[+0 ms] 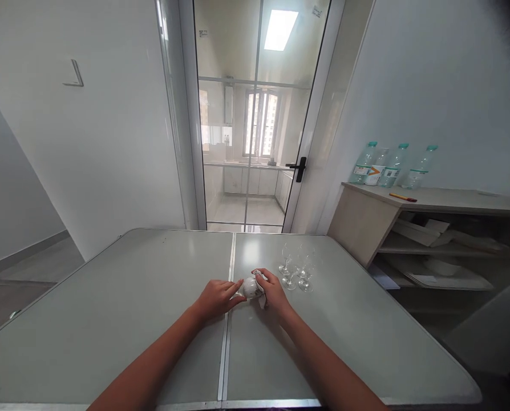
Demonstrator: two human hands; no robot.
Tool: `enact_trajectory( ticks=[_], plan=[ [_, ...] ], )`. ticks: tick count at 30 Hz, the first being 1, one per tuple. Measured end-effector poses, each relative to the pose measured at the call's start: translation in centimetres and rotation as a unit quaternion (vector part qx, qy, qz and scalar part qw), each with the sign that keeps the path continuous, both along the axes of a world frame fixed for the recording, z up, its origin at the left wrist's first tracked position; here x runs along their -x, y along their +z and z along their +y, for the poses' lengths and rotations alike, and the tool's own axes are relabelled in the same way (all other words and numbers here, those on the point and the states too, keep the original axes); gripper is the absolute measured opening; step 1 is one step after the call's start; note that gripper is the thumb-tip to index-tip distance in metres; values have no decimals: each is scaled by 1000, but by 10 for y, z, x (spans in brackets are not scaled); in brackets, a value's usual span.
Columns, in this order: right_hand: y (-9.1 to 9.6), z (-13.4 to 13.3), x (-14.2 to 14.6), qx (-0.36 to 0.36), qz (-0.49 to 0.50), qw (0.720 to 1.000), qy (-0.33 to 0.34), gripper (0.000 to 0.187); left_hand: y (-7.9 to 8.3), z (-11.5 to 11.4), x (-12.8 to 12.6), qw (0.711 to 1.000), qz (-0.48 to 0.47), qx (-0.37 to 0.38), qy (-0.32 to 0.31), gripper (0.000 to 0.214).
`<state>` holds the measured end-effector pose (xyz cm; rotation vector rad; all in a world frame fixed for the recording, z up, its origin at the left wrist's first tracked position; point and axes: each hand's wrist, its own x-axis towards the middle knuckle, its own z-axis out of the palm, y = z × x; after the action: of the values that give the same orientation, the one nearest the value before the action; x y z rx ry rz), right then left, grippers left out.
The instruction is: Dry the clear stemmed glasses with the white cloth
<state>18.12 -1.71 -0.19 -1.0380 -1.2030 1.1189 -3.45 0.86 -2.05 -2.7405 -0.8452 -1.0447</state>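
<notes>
Just right of the table's metal seam, a clear stemmed glass (pixel 250 288) lies sideways between my hands, above the tabletop. My left hand (pixel 219 298) is closed on its left end, where the stem and foot seem to be, partly behind the fingers. My right hand (pixel 272 290) pinches a crumpled white cloth or tissue (pixel 262 300) against the right end of the glass. Part of the white piece hangs below my fingers. Several clear stemmed glasses (pixel 300 271) stand grouped on the table, a little right of my right hand.
The grey-green table (pixel 109 319) has a metal seam (pixel 226 348) down its middle. Beyond its far edge is a glass door (pixel 255 125) with a black handle (pixel 298 169). At right, a shelf unit (pixel 366 225) bears plastic bottles (pixel 392 166) and a yellow-and-red pen-like object (pixel 403 197).
</notes>
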Motion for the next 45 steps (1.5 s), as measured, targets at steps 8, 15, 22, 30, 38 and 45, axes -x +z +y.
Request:
enact_trajectory(
  ticks=[8,15,22,30,38,45],
  plan=[
    [9,-19,-2,-176,-141,973,35,34,23,-5,-4,835,-237,495,-45,50],
    [20,-25,-6,-158,-50,986,-29,45,24,-1,-10,763,-306,564,-84,48],
    [29,-19,-9,-129,137,974,-125,42,20,-2,-10,783,-384,486,-60,49],
    [32,-24,-5,-149,153,970,-112,17,14,1,-12,758,-440,468,-110,51],
    [35,-37,10,-7,267,943,199,18,22,-16,-12,722,-280,587,-237,57],
    [33,-26,-2,33,357,917,176,42,20,-12,-20,694,-373,570,-235,49]
  ],
)
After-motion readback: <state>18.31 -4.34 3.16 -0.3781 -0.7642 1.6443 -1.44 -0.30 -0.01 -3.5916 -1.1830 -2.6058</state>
